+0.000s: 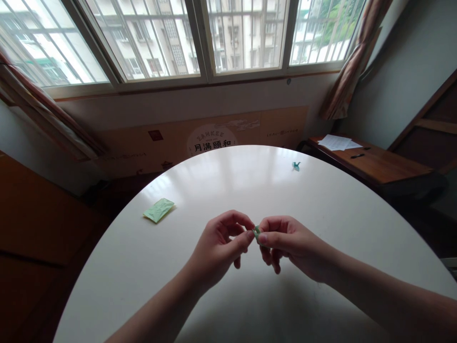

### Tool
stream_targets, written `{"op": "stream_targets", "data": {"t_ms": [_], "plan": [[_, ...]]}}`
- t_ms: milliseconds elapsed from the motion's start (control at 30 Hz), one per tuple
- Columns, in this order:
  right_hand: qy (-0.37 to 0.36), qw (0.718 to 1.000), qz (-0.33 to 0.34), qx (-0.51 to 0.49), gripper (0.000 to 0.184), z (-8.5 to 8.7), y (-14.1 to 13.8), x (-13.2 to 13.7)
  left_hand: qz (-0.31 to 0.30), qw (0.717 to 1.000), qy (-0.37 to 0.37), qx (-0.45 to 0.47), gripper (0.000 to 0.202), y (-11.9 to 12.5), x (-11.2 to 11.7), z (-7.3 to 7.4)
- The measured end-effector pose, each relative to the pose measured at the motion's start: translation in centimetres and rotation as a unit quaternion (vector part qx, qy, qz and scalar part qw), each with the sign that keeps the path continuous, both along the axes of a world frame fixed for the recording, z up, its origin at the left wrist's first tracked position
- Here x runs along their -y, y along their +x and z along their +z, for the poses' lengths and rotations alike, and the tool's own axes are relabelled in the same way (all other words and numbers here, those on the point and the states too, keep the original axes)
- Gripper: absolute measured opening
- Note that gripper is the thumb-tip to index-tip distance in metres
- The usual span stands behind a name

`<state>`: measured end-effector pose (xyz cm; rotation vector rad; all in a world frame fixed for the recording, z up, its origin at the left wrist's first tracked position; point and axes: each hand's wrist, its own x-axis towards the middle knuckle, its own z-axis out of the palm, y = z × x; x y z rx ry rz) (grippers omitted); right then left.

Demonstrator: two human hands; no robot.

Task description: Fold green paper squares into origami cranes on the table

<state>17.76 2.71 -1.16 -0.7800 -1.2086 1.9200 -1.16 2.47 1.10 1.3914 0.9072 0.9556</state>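
Note:
A small folded piece of green paper is held above the white round table, between the fingertips of both hands. My left hand pinches its left side with thumb and index finger. My right hand grips the right side, its thumb pressed over the front and the other fingers curled beneath. The fingers cover much of the paper, so its full shape is hidden.
Light green paper sheets lie at the table's left. A small teal origami bird stands near the far right edge. Beyond it, a wooden desk bears white papers. Barred windows line the wall ahead.

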Motion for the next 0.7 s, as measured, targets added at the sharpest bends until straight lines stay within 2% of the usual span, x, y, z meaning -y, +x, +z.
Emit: {"op": "stream_targets", "data": {"t_ms": [133, 267, 500, 700], "plan": [[0.016, 1.000, -0.008, 0.004, 0.021, -0.2, 0.0, 0.0, 0.034, 0.987, 0.138, -0.079, 0.003, -0.1, 0.3, 0.5], [0.052, 0.999, -0.013, -0.002, 0.021, -0.3, -0.1, 0.2, 0.036, 0.951, 0.272, -0.139, 0.011, -0.4, 0.6, 0.8], [0.086, 0.996, -0.018, -0.020, 0.017, -0.5, -0.3, 0.4, 0.012, 0.895, 0.404, -0.188, 0.013, -0.9, 0.7, 0.6], [0.073, 0.996, -0.034, -0.050, 0.013, -0.4, -0.7, 0.9, 0.054, 0.839, 0.497, -0.216, 0.014, -1.0, 1.0, 1.0]]}}
